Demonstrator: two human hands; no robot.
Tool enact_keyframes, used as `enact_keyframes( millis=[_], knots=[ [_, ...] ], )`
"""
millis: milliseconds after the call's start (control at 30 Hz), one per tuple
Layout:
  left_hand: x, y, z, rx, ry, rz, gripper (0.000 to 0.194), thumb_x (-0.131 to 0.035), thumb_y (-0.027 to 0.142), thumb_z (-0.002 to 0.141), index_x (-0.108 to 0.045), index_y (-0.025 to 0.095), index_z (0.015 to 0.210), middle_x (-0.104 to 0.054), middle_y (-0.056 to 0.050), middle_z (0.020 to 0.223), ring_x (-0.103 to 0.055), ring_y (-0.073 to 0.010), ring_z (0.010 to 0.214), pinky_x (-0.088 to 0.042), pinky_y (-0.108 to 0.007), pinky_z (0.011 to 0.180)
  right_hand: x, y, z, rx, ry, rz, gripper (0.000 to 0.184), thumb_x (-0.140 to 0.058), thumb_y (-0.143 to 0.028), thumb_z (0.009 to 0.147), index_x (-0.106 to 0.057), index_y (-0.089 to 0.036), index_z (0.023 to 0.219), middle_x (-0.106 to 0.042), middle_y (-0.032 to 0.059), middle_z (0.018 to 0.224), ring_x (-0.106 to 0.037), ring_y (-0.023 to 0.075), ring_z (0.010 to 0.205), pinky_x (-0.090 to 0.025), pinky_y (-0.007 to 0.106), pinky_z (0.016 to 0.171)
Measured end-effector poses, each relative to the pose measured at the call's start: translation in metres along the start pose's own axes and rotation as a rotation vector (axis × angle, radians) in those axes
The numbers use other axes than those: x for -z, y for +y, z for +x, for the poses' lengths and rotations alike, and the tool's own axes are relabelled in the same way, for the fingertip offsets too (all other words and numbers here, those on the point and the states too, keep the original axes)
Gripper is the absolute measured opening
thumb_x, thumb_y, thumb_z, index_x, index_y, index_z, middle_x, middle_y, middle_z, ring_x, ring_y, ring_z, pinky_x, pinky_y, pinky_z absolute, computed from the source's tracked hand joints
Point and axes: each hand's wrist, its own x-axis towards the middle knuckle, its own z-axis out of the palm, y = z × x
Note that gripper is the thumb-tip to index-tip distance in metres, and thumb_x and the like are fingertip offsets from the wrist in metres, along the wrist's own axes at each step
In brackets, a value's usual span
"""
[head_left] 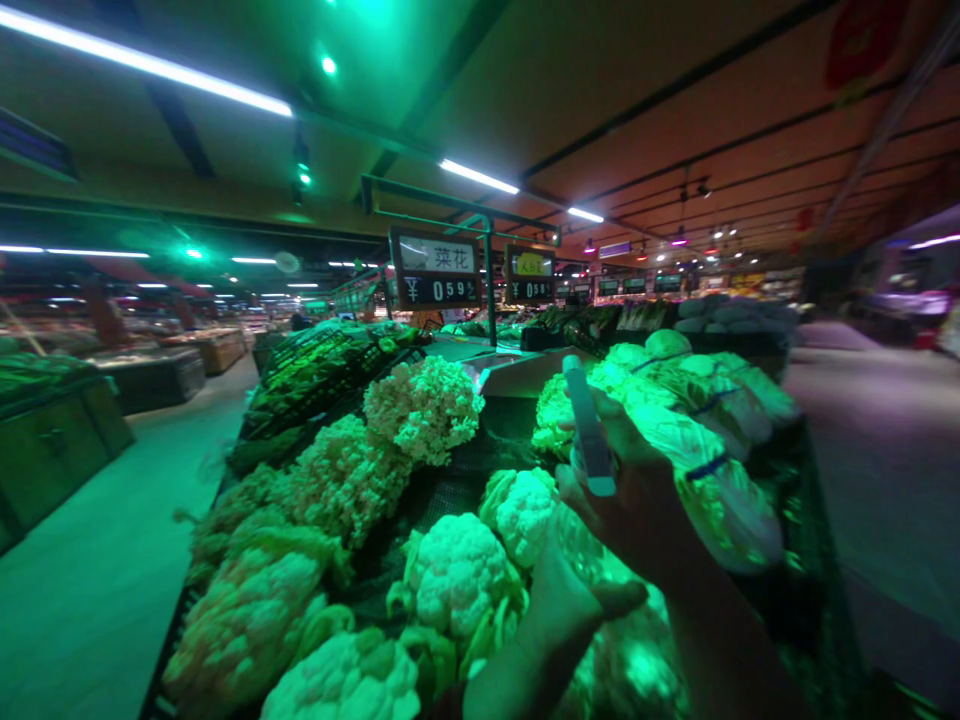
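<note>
My right hand (637,500) is raised over a vegetable stand, fingers wrapped round a slim white stick-shaped device (589,428) held upright. My left hand (559,610) reaches in from the bottom and grips a head of cauliflower (600,570) lying in the display, thumb across its top. More cauliflower heads (457,570) lie just left of that hand. Looser, long-stemmed cauliflower (424,405) is piled further left and back.
Tied napa cabbages (705,440) fill the right of the stand. Two price signs (436,270) hang above it on a metal frame. Aisle floor (97,560) runs along the left past other dark produce bins (52,430); another aisle (885,470) runs on the right.
</note>
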Motion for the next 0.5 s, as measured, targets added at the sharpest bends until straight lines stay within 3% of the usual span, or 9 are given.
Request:
enact_keyframes(
  millis=[167,300,500],
  knots=[
    [0.0024,0.0082,-0.0093,0.023,0.072,0.016,0.04,-0.067,0.04,0.096,-0.064,0.017,0.128,-0.068,-0.01,0.132,-0.068,-0.0246,0.117,-0.061,-0.049,0.1,0.0018,-0.0008,0.0018,0.043,0.006,-0.04,0.048,-0.056,-0.022,0.086,-0.051,-0.017,0.134,-0.069,0.0066,0.098,-0.06,0.0128,0.06,-0.051,0.025,0.051],
    [0.0019,0.0107,-0.0109,0.038,0.112,0.017,0.041,-0.066,0.041,0.097,-0.063,0.017,0.129,-0.068,-0.01,0.13,-0.068,-0.0237,0.114,-0.061,-0.046,0.096,0.0034,0.0025,0.0,0.017,-0.007,-0.024,0.057,-0.056,-0.023,0.087,-0.049,-0.009,0.142,-0.069,0.0091,0.1,-0.058,0.0117,0.059,-0.052,0.026,0.052],
    [0.0018,0.01,-0.0096,0.032,0.131,-0.011,0.042,-0.066,0.042,0.097,-0.062,0.018,0.131,-0.066,-0.01,0.133,-0.067,-0.0245,0.116,-0.061,-0.048,0.098,0.0024,0.0058,-0.0013,0.002,-0.009,-0.059,0.058,-0.059,-0.028,0.09,-0.048,-0.015,0.145,-0.068,0.0101,0.111,-0.059,0.0111,0.06,-0.051,0.025,0.051]
  ],
)
